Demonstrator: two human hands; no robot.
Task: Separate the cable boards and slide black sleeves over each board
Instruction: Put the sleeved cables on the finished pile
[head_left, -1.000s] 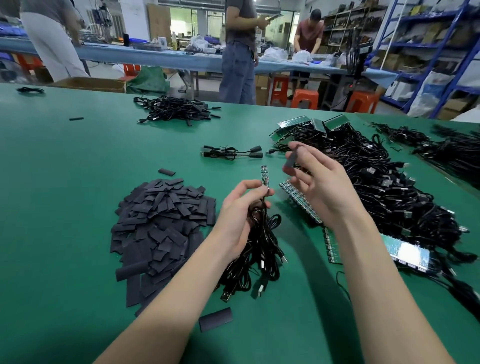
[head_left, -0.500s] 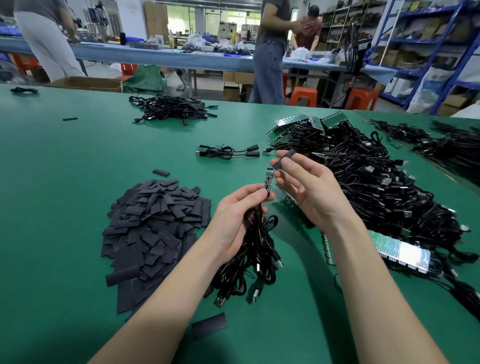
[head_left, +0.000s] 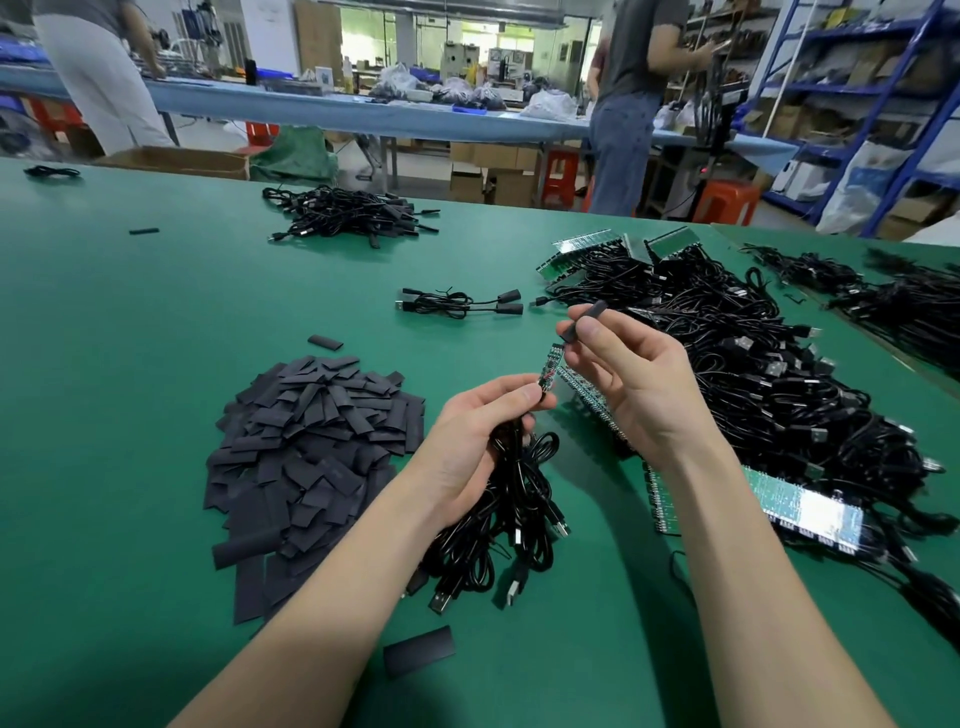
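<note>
step: sleeving | left hand (head_left: 475, 431) fingers pinch board (head_left: 549, 366) | right hand (head_left: 631, 382) fingers pinch sleeve (head_left: 583, 322) just above board tip | next, likely: align mouth, slide down

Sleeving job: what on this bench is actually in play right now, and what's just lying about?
In play:
- left hand pinching small green cable board, gripping black cable bundle
- right hand pinching black sleeve
- pile of flat black sleeves
- unseparated green board panels with cables

Lying about:
- stray black sleeve
- far cable heap
- cardboard box
</note>
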